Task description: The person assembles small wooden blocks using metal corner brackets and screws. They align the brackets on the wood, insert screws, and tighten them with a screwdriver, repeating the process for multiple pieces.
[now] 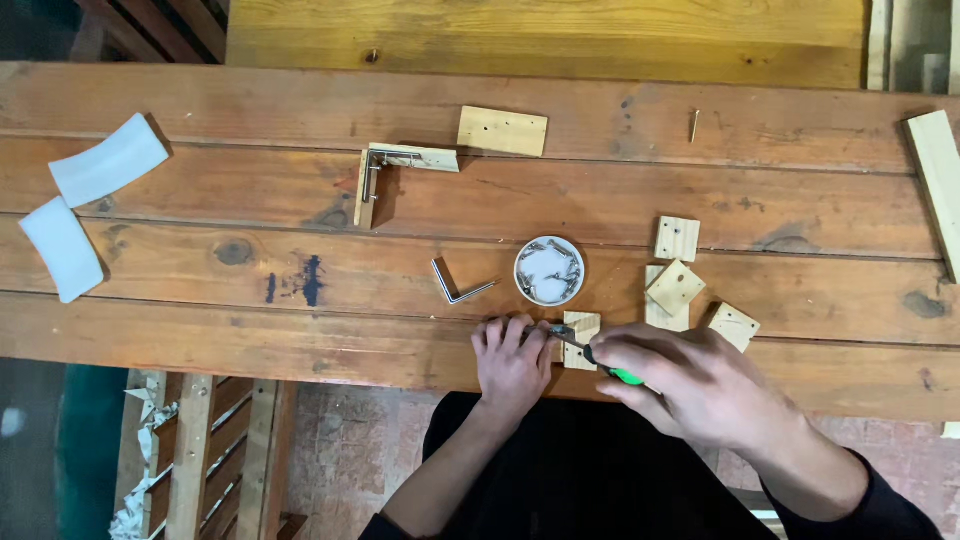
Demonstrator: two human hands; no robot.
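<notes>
My left hand (512, 358) presses down on something at the near edge of the wooden table (300, 330), beside a small wooden block (583, 333); what lies under the fingers is hidden. My right hand (690, 385) grips a green-handled screwdriver (600, 362) whose metal tip points left toward the block and my left fingers. A small white dish of metal screws (549, 271) sits just beyond the hands. A loose metal L-bracket (458, 284) lies to the left of the dish.
Several small square wood blocks (677, 285) lie right of the dish. Two strips joined by a bracket (385, 172) and a flat wood piece (502, 131) sit farther back. Two white curved pieces (85, 200) lie far left, a long wood strip (938, 180) far right.
</notes>
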